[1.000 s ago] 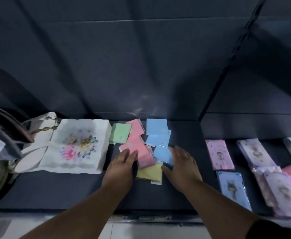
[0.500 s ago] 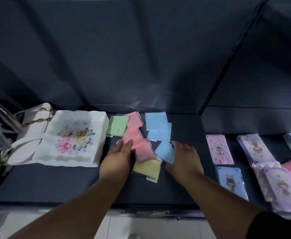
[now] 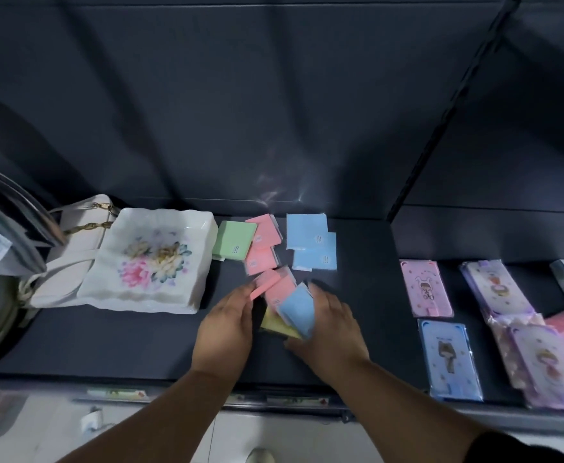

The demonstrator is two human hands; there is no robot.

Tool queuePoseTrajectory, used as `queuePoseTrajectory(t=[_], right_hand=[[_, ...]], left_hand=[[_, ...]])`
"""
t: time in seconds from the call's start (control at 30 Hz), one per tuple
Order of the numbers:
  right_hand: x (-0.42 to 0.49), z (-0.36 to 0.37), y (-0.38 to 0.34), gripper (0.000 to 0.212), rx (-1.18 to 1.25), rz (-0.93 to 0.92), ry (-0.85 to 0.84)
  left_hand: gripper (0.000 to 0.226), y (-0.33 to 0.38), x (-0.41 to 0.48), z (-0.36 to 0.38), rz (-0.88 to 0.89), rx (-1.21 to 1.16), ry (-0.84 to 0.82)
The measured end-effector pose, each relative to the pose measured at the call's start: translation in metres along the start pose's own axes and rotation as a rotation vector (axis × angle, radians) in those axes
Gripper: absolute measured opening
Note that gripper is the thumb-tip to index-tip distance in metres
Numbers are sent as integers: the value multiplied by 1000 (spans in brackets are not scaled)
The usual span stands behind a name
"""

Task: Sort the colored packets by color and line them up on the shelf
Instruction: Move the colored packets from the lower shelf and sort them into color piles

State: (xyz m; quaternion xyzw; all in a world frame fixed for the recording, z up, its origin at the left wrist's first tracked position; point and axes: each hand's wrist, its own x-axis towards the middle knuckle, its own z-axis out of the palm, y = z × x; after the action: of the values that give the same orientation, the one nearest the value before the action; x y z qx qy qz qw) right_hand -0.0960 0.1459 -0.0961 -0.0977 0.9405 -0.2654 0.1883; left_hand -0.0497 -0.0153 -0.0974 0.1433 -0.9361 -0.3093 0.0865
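pink packet (image 3: 265,288) pinched by left hand (image 3: 227,325), blue packet (image 3: 296,309) gripped by right hand (image 3: 330,325); i'd lift both clear of the yellow packet (image 3: 275,324), setting each by its colour toward the shelf (image 3: 357,295) back edge.

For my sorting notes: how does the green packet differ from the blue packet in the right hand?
The green packet is pale green; the blue packet is light blue. The green packet lies flat, untouched, beside the floral plate; the blue packet is tilted, gripped by the right hand, over a yellow packet. Both are small, squarish and flat.
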Motion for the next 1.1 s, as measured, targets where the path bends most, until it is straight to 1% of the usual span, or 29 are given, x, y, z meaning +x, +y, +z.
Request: queuePoseTrajectory(t=[0.07,0.13,0.2,0.33,0.47,0.57,0.67,0.77,0.8,0.93,1.0,1.1], right_hand=[[5,4,1,97,-49,-21,13],[7,3,2,90,-60,-27,34],[5,-1,3,85,-58,5,31],[-7,-17,6,82,-123,89,-11],[-26,-41,5,82,-172,151,-36],[-36,-63,-2,83,-161,153,-14],[-45,-81,-12,85,-128,106,40],[-54,-95,-21,91,-42,60,90],[-57,-97,-24,90,-12,45,107],[-71,-115,-33,72,87,-58,197],[-84,-132,-38,75,154,-75,219],[-106,-157,-45,83,231,-124,250]], left_hand=[[33,-2,-2,-2,8,-25,8],[34,-3,-5,-5,19,-54,20],[34,-3,-6,-8,24,-83,19],[35,2,-2,-17,41,-110,-24],[45,24,6,-37,155,-135,-41],[41,42,13,-52,224,-121,-52],[38,56,16,-65,281,-118,-49],[36,69,13,-78,312,-134,11],[37,73,12,-81,325,-140,36],[39,87,5,-97,356,-184,134],[39,102,-2,-106,368,-202,190],[36,131,-16,-122,438,-204,296]])
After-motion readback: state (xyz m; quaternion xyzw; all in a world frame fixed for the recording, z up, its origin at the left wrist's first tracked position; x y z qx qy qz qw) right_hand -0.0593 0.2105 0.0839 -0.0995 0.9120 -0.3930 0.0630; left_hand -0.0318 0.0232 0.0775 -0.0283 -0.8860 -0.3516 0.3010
